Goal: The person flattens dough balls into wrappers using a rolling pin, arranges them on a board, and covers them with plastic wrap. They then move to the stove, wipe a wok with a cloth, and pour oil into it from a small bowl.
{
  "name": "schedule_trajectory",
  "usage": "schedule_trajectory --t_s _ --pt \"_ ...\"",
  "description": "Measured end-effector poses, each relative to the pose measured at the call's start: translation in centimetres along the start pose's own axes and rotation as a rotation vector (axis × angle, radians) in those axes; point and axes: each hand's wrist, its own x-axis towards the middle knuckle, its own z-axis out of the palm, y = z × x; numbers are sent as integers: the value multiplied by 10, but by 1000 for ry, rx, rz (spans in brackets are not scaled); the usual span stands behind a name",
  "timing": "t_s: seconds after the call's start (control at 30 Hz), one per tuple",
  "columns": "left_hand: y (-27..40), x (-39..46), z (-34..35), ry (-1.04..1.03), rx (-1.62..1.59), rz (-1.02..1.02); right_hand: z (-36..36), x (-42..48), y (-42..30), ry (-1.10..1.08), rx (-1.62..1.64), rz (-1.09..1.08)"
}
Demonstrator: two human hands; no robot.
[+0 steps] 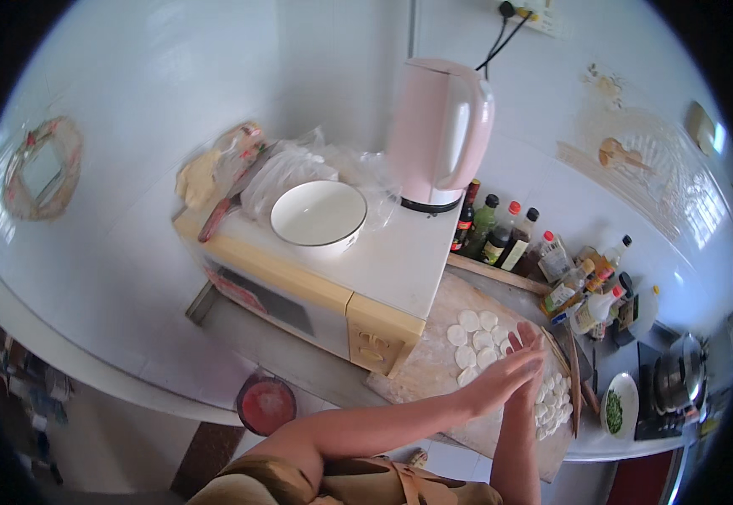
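My left hand [510, 374] and my right hand [530, 360] are close together, palms facing, above a floured wooden board [429, 404]. The left palm overlaps the right hand, so whether anything lies between them is hidden. Flat round dough wrappers [483, 341] are spread on the board just left of the hands. To their right is a heap of small dough pieces [553, 404]. A slim wooden rolling pin [575, 391] lies along the board's right side.
A microwave oven [316, 303] stands left, bearing a white bowl [319, 214], a knife with a red handle [215, 221], plastic bags [287, 177] and a pink electric kettle [439, 129]. Sauce bottles [508, 237] line the wall. A dish of chopped greens [614, 410] sits near a metal pot [679, 379].
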Motion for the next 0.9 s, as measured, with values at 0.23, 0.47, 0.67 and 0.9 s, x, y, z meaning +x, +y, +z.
schedule_trajectory --t_s 0.23,0.47,0.67,0.9 --pt "28 -104 -61 192 552 399 0 -41 -8 -24 -143 354" --pt "83 -177 -125 743 577 566 48 -40 -57 -254 -171 159" --pt "202 -152 -260 966 1007 576 158 -26 -134 -491 -191 -92" --pt "234 -75 -327 764 1506 104 274 4 -139 -509 -454 -6"
